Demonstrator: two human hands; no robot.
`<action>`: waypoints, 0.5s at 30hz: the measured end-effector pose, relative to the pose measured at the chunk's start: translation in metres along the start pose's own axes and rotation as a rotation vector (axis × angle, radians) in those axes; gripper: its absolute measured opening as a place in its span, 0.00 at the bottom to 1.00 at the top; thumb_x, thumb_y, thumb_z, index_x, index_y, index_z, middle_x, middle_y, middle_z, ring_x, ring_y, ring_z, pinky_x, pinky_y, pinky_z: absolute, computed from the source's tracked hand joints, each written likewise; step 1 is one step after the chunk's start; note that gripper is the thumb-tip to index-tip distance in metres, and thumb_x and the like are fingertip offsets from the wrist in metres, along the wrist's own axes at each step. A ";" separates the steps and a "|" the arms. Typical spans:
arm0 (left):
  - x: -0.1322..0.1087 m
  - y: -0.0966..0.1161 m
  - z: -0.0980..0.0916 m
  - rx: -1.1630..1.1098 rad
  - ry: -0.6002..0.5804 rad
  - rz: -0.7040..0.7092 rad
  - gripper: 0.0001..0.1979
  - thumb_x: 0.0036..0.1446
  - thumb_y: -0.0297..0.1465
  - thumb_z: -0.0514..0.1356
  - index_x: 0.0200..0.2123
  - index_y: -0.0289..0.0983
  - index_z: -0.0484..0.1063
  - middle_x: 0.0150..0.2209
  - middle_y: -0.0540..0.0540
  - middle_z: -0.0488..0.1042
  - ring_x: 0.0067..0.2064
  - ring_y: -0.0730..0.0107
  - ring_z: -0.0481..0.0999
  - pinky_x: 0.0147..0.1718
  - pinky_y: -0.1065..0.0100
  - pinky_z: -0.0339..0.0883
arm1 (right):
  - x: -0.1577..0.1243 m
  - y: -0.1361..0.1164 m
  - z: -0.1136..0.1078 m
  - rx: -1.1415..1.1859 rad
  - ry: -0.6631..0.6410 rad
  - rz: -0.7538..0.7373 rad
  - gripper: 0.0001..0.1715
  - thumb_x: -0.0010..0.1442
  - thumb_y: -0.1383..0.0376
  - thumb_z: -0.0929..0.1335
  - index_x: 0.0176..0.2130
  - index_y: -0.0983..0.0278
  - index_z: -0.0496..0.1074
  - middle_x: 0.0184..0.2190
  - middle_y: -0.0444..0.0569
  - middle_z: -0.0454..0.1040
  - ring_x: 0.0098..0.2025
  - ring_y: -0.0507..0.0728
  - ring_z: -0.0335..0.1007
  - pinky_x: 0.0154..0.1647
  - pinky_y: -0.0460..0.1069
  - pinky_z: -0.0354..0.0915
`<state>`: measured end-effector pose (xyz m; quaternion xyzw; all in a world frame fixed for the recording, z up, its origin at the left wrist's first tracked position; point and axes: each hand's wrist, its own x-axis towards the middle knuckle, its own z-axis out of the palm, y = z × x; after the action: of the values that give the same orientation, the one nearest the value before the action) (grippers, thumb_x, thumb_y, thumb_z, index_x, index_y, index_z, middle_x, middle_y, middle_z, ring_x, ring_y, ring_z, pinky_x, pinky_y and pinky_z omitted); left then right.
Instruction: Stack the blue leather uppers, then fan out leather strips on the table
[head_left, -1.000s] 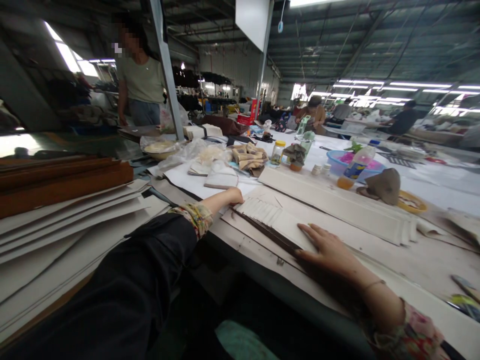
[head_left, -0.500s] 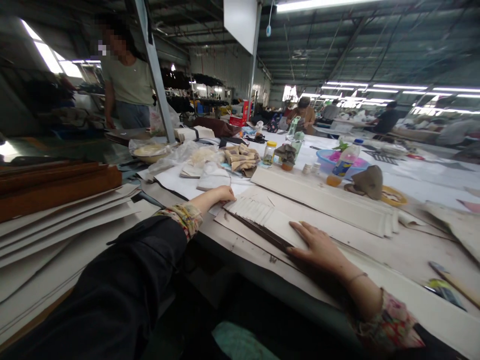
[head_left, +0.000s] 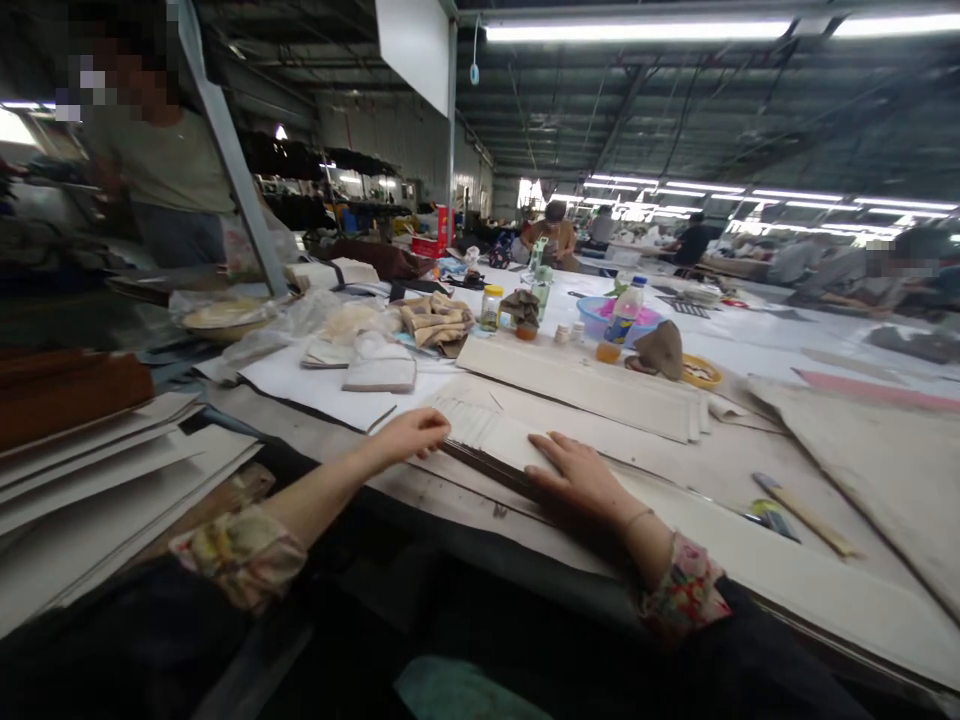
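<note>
A stack of long pale strips (head_left: 517, 440) lies slantwise along the near edge of the table, its left ends fanned in narrow steps and its near side dark. At that fanned end, my left hand (head_left: 416, 435) is closed, thumb and fingers pinched at the corner of a strip. The exact contact is too small to see clearly. My right hand (head_left: 581, 475) rests palm down on top of the stack, fingers stretched out and thumb apart along the near side.
Behind lies another pile of pale strips (head_left: 577, 385). A wooden-handled tool (head_left: 806, 515) is at right. Gloves (head_left: 435, 320), a jar (head_left: 491, 308), a bottle (head_left: 625, 315) and a blue basin (head_left: 592, 318) stand farther back. Large sheets (head_left: 112, 500) are stacked left. A person (head_left: 165, 170) stands beyond a post.
The view has swung right, shifting the scene leftward. My left hand has drawn slightly back from the strip ends, its forearm lower. My right hand stays flat on the stack.
</note>
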<state>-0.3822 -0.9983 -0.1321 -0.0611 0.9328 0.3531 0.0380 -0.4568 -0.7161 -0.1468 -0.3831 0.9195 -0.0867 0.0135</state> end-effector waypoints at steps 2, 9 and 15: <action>-0.025 0.017 0.026 0.041 0.004 0.248 0.12 0.55 0.34 0.53 0.41 0.36 0.68 0.39 0.46 0.72 0.40 0.72 0.70 0.40 0.71 0.65 | 0.002 0.002 0.004 0.004 0.011 -0.008 0.31 0.63 0.50 0.51 0.59 0.59 0.56 0.56 0.57 0.59 0.56 0.63 0.56 0.53 0.59 0.53; -0.023 0.061 0.092 0.374 0.303 0.662 0.12 0.58 0.30 0.51 0.45 0.36 0.66 0.47 0.44 0.67 0.50 0.66 0.63 0.51 0.62 0.56 | 0.007 0.007 0.014 -0.008 0.051 -0.007 0.30 0.62 0.55 0.53 0.60 0.65 0.54 0.57 0.57 0.58 0.56 0.62 0.57 0.55 0.59 0.54; -0.016 0.055 0.113 0.451 0.350 0.594 0.11 0.59 0.31 0.51 0.45 0.39 0.64 0.46 0.46 0.67 0.49 0.66 0.63 0.47 0.61 0.57 | 0.014 0.046 -0.022 0.169 -0.180 0.115 0.34 0.56 0.48 0.59 0.55 0.65 0.62 0.49 0.55 0.69 0.50 0.62 0.65 0.52 0.57 0.60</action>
<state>-0.3709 -0.8811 -0.1788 0.1615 0.9562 0.1197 -0.2125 -0.5006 -0.6909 -0.1324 -0.3336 0.9244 -0.1283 0.1331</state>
